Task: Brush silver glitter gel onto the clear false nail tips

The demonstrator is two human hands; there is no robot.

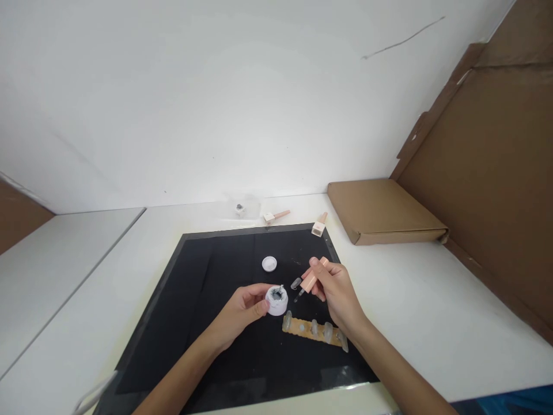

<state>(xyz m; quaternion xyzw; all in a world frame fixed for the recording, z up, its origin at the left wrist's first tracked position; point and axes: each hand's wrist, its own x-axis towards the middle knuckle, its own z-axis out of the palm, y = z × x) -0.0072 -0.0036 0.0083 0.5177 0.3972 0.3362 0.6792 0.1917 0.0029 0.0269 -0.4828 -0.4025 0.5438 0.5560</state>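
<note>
My left hand is closed around a small white jar, which is open and has grey stuff inside and on its rim. Between the fingers of my right hand is a peach-coloured brush cap, its dark bristle tip pointing down to the left, just right of the jar and apart from it. A clear nail tip is seen beside the brush. Below, a tan strip bears several clear nail tips. The white jar lid lies behind the jar.
A black mat covers the middle of the white table. Two small bottles with peach caps and a clear container are at the back. A flat cardboard box lies at the right, near a brown cardboard panel.
</note>
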